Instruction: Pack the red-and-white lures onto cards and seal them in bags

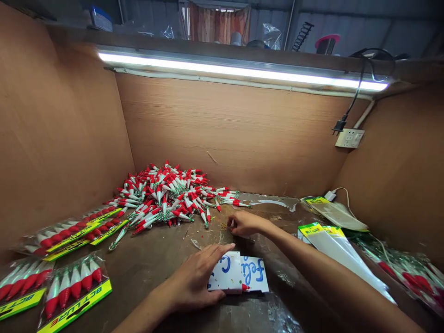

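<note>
My left hand lies flat on the left end of a small white box with blue lettering, fingers stretched over it. My right hand reaches forward, fingers curled in a pinch near the table just short of a big heap of red-and-white fishing lures. What the pinch holds, if anything, is too small to make out. A red tip pokes out from under the box.
Sealed packs of lures with yellow-green header cards lie at the left. Empty clear bags with the same cards lie at the right, beside more filled packs. Brown board walls enclose the bench; a wall socket and a tube light sit above.
</note>
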The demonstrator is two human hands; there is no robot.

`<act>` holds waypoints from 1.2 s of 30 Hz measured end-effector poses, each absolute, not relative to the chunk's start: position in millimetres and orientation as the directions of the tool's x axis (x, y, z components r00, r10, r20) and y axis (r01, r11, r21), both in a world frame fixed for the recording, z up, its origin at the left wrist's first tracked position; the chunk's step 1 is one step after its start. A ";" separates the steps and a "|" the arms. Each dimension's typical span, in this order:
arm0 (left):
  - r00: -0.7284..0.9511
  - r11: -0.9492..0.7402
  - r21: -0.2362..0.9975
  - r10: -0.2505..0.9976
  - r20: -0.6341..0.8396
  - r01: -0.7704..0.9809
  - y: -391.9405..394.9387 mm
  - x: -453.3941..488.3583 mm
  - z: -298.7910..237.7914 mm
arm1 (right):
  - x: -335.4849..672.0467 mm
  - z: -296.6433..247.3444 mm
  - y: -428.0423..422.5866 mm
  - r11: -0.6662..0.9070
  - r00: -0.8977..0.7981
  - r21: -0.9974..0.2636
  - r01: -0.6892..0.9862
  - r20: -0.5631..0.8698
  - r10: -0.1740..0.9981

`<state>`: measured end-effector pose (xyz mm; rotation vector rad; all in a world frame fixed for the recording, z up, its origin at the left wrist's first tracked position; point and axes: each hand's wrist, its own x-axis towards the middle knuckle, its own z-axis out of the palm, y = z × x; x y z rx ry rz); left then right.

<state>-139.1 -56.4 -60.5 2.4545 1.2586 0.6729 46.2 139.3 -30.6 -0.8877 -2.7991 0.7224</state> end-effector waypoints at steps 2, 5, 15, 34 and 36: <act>0.509 -0.575 0.464 0.816 0.273 0.674 -57.2 -139.0 -58.2 | 57.2 -21.2 142.2 0.695 -0.804 -0.519 0.498 0.025 0.594; 0.495 -0.567 0.482 0.822 0.281 0.668 -58.4 -137.2 -52.2 | 85.9 -6.6 140.8 0.611 -0.769 -0.679 0.406 0.107 0.630; 0.389 -0.518 0.543 0.855 0.342 0.662 -48.4 -142.5 -66.6 | 148.5 -30.8 90.1 0.133 -0.725 -0.983 0.123 0.003 0.689; 0.357 -0.494 0.514 0.868 0.347 0.701 -45.6 -143.7 -67.4 | 68.6 -28.1 192.1 0.613 -0.564 -0.243 0.752 0.245 0.788; 0.360 -0.492 0.513 0.869 0.340 0.703 -46.1 -144.3 -66.4 | 56.2 -34.1 201.6 0.591 -0.547 -0.201 0.781 0.236 0.803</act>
